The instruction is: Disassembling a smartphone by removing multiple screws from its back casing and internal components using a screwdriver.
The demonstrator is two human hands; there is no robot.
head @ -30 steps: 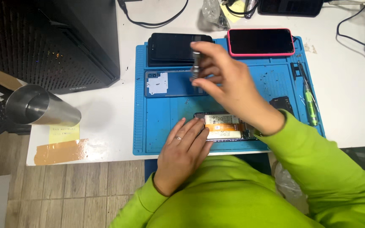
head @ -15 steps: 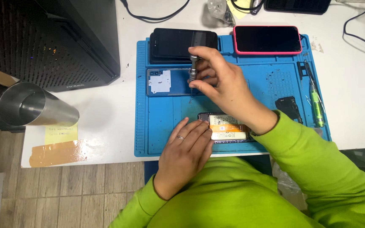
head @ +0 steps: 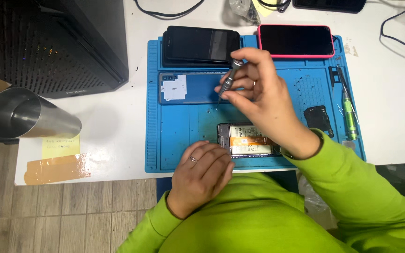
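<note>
Since half a second ago the right hand (head: 263, 98) has tipped the small screwdriver (head: 227, 83) it pinches so that the tip now points down at the blue repair mat (head: 179, 136), just above a tiny speck that may be a screw, too small to tell; the driver is off the opened phone and the work appears to be paused between fasteners. At far left a metal tumbler (head: 29, 117) lies on its side beside a yellow sticky note (head: 61, 146) and a strip of brown tape (head: 57, 168) at the edge of the white worktop (head: 113, 126), with a black computer case (head: 52, 42) behind. On the mat, a blue back cover (head: 188, 88) lies under a stack of dark phones (head: 200, 45). The left hand (head: 202, 180), ring on one finger, rests with fingers loosely curled and gripping nothing, touching the near left corner of the opened phone (head: 247, 140), whose battery and orange ribbon show. Its fingers closed on the driver, the right hand hovers over the mat, its wrist crossing above that phone. Farther right sit a pink-cased phone (head: 296, 40), a small black part (head: 318, 118) and a green-handled tool (head: 350, 112).
</note>
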